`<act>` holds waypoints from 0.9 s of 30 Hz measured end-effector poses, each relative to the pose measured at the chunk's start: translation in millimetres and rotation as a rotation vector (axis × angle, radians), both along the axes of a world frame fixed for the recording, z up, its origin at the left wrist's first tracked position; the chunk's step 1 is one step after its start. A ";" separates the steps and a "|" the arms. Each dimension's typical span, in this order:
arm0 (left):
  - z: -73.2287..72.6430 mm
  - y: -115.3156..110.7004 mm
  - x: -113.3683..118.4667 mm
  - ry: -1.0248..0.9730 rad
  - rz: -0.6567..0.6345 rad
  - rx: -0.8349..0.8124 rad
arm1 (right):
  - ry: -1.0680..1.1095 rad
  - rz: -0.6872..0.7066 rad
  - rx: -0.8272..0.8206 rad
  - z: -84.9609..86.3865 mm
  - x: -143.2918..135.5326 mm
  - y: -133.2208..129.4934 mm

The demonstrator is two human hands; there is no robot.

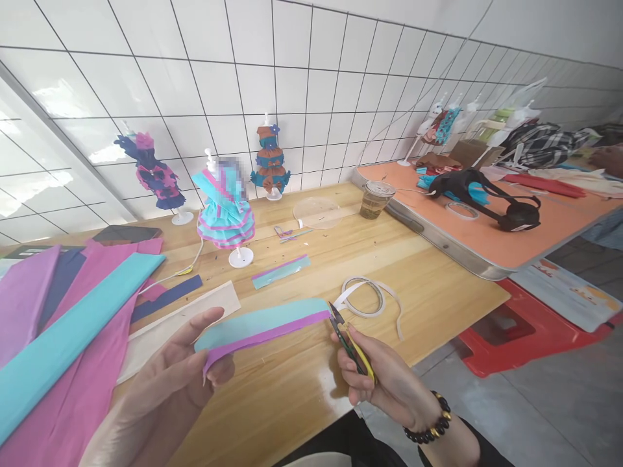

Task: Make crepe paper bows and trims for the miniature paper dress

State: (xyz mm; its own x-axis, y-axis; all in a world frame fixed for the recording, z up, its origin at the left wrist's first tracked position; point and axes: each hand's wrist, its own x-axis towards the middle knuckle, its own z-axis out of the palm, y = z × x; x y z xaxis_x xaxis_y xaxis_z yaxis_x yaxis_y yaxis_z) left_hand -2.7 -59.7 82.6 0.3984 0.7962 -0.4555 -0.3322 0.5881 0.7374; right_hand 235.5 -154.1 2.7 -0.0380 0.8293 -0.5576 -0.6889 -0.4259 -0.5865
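Note:
Pinched between the thumb and fingers of my left hand (pixel 170 376) is the near end of a turquoise strip with a purple edge (pixel 265 324), paper or thin cloth. It stretches rightward above the wooden table. My right hand (pixel 374 370) grips small thread snips (pixel 353 347) with yellow and dark handles, their blades at the strip's far right end. Whether the blades have closed on it I cannot tell. Behind the strip lie a roll of white double-sided tape (pixel 363 280) and a shorter turquoise and purple piece (pixel 281 271).
Small dress forms in ruffled outfits, one turquoise and pink (pixel 226 217), stand by the tiled wall. Folded coloured sheets (pixel 63 337) cover the left side. A lidded cup (pixel 377 200) stands at the back. To the right are an orange-topped table (pixel 511 250) and a red stool (pixel 491 357).

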 end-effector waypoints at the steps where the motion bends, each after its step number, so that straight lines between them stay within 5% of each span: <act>1: -0.5 0.1 -0.6 -0.003 0.000 -0.002 | -0.003 0.000 0.004 -0.1 0.2 1.1; 27: -10.3 8.9 -15.6 0.023 0.062 -0.010 | -0.078 0.017 0.009 -2.1 -3.2 8.2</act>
State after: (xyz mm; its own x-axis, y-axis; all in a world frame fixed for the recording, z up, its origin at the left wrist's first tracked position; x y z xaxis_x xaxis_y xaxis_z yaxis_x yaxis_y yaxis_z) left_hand -18.2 -50.8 72.4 0.3374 0.8146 -0.4718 -0.3514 0.5740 0.7396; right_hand 232.3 -145.9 0.6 -0.0093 0.8339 -0.5519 -0.6336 -0.4319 -0.6419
